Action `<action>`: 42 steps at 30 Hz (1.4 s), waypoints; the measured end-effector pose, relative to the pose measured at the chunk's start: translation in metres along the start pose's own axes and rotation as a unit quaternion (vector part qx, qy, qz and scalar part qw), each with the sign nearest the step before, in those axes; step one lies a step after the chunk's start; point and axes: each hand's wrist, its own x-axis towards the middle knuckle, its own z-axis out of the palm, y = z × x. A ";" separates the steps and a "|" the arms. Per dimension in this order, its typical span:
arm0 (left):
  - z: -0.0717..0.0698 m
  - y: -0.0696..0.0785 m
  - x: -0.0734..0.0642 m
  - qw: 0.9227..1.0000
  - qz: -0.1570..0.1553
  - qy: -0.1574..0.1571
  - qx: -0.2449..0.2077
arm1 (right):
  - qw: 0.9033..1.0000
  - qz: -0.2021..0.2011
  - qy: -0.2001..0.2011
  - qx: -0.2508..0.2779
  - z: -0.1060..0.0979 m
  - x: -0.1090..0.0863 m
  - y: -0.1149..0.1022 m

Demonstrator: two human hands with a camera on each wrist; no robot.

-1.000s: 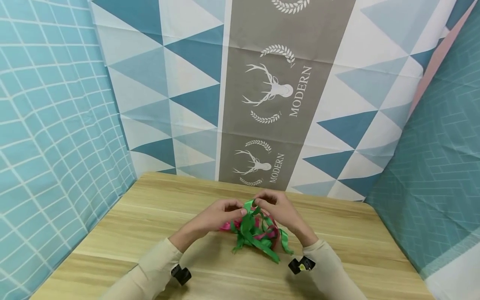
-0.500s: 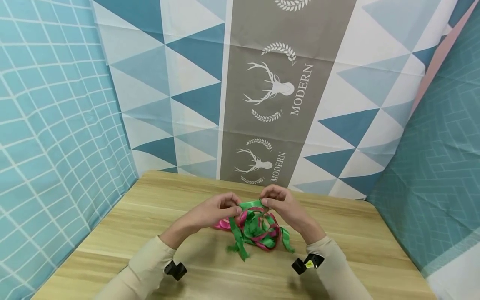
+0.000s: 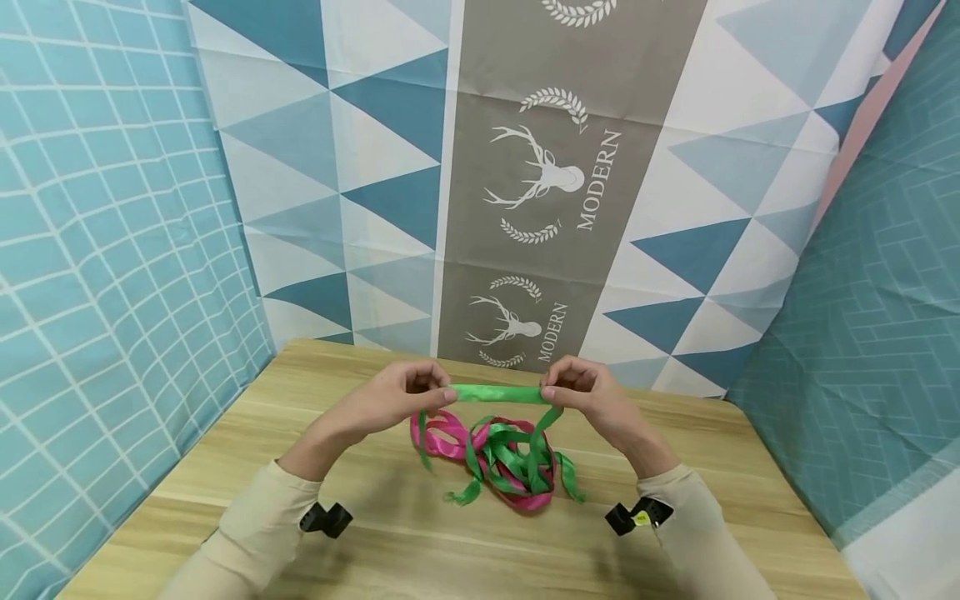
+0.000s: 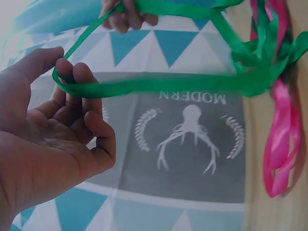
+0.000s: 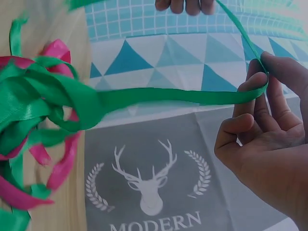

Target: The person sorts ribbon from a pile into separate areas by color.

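Note:
A length of green ribbon [image 3: 497, 393] is stretched level between both hands, above the table. My left hand [image 3: 405, 392] pinches it between thumb and forefinger at one end of the stretch, and a tail hangs below. At the other end my right hand [image 3: 583, 387] pinches it the same way; from there the ribbon drops to the pile. The left wrist view shows the green band [image 4: 144, 86] running from the fingers to the heap. Beneath the hands lies a tangle of green ribbon [image 3: 510, 446] mixed with pink ribbon [image 3: 442, 437], whose loops spread to the left.
The wooden table [image 3: 390, 533] carries the tangle near its middle. A patterned cloth [image 3: 517, 208] with deer prints hangs behind its back edge. Blue checked cloth [image 3: 112, 233] hangs on the left and teal cloth [image 3: 855, 333] on the right.
Both hands have moved apart and slightly up, drawing the green ribbon between them from a short, bunched piece into a longer straight stretch. The pile below has loosened, showing more pink at left.

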 end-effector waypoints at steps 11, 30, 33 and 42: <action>-0.031 0.008 -0.015 0.999 -0.006 0.039 0.021 | 0.998 0.026 0.006 -0.055 -0.030 -0.013 -0.015; -0.074 0.013 -0.033 0.993 -0.021 0.097 0.062 | 0.986 0.064 0.039 -0.150 -0.088 -0.047 -0.028; -0.078 0.013 -0.035 0.992 -0.020 0.104 0.066 | 0.971 0.052 0.042 -0.230 -0.088 -0.052 -0.024; -0.083 0.014 -0.039 0.989 -0.013 0.123 0.081 | 0.897 -0.029 0.046 -0.439 -0.080 -0.062 -0.011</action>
